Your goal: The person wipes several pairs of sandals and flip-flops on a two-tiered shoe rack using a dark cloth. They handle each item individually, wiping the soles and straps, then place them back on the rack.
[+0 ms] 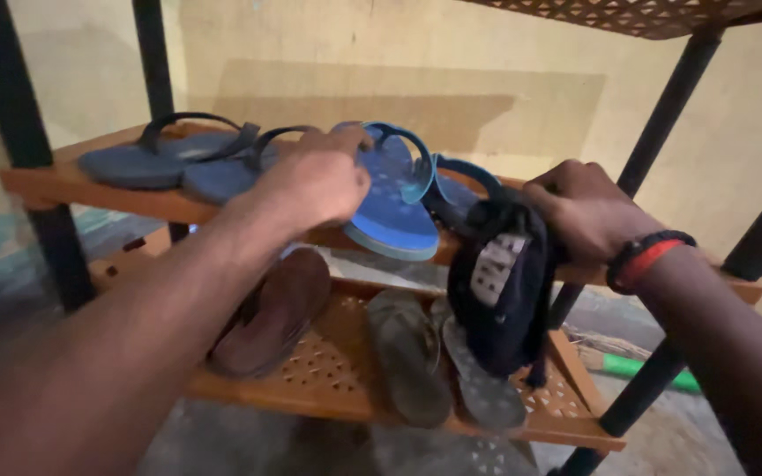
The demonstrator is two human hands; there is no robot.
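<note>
Blue flip-flop (pixel 392 207) lies tilted over the front edge of the rack's middle shelf (pixel 46 181), with the left hand (pixel 315 181) closed on its heel end. At the shelf's right end the right hand (pixel 586 211) is clenched around a dark cloth (pixel 497 291) that hangs down toward the lower shelf (pixel 328 375). Two dark blue sandals (pixel 178 159) rest near the shelf's left end.

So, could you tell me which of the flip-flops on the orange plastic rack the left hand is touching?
The bright blue rubber flip-flop on the upper shelf, tilted over the edge under the left hand; the two dark blue ones lie flat.
</note>
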